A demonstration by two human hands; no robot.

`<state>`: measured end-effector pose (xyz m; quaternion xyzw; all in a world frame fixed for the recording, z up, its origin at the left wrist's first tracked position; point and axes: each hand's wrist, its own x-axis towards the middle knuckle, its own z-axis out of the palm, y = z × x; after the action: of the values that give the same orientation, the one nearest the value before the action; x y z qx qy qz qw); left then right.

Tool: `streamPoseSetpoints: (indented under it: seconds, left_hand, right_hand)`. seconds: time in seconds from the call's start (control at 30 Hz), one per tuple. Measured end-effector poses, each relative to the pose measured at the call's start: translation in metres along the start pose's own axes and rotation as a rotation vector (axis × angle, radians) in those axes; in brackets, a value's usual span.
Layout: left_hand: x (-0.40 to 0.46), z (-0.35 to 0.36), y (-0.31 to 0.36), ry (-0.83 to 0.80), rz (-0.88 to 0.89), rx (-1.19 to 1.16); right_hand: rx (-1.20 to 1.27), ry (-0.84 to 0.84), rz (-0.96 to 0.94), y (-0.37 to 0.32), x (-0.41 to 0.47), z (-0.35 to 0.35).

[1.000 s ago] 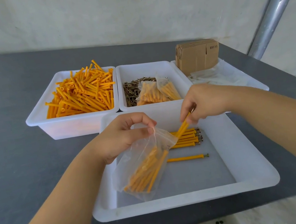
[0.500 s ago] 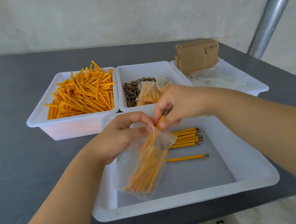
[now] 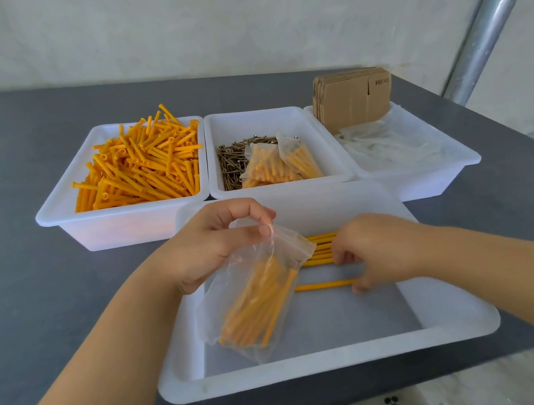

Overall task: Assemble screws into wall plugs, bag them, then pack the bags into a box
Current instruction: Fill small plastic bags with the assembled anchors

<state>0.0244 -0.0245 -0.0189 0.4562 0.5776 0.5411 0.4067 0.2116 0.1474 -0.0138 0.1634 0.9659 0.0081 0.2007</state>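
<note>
My left hand (image 3: 209, 245) pinches the open mouth of a clear plastic bag (image 3: 256, 301) and holds it up over the near white tray (image 3: 317, 364). Several orange wall plugs with screws fill the bag. More assembled plugs (image 3: 321, 249) lie in a row on the tray floor, and a single one (image 3: 323, 285) lies apart in front of them. My right hand (image 3: 376, 248) is down on their right ends, its fingers curled over the row and its thumb at the end of the single plug. Its hold is partly hidden.
Behind the tray stand three white bins on the dark table: loose orange plugs (image 3: 139, 166) on the left, screws (image 3: 233, 162) with two filled bags (image 3: 280, 162) in the middle, flat cardboard boxes (image 3: 352, 97) and empty bags (image 3: 388, 142) on the right. A metal pole (image 3: 490, 13) rises at right.
My right hand pushed a plug into the bag's mouth, let it go, then moved right and down onto the plugs lying in the tray. The left hand kept the bag held up.
</note>
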Motion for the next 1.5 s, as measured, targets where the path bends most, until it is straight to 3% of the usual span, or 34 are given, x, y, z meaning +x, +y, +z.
streamPoseSetpoints:
  seconds: [0.27,0.63,1.0,1.1,1.2,1.4,1.5]
  left_hand:
    - [-0.001,0.001,0.0,0.018,-0.001,0.014]
    - [-0.002,0.002,0.001,0.032,-0.01,0.06]
    - [-0.002,0.001,0.0,0.027,-0.024,0.086]
    - [-0.003,0.001,0.001,0.027,-0.029,0.075]
    - [-0.002,0.001,0.001,0.033,-0.028,0.071]
    - [-0.002,0.002,0.0,0.019,-0.027,0.062]
    - [-0.001,0.002,0.0,0.024,-0.025,0.063]
  right_hand:
    - [-0.06,0.093,-0.004,0.0,0.008,0.009]
    - [-0.108,0.017,0.004,-0.004,0.005,0.01]
    - [-0.006,-0.027,-0.004,0.005,-0.003,0.003]
    - [0.147,-0.041,0.015,0.013,-0.006,-0.009]
    - [0.47,-0.041,0.031,0.025,-0.01,-0.023]
    - [0.802,0.296,0.072,0.052,-0.017,-0.049]
    - [0.934,0.417,-0.008,0.051,-0.017,-0.065]
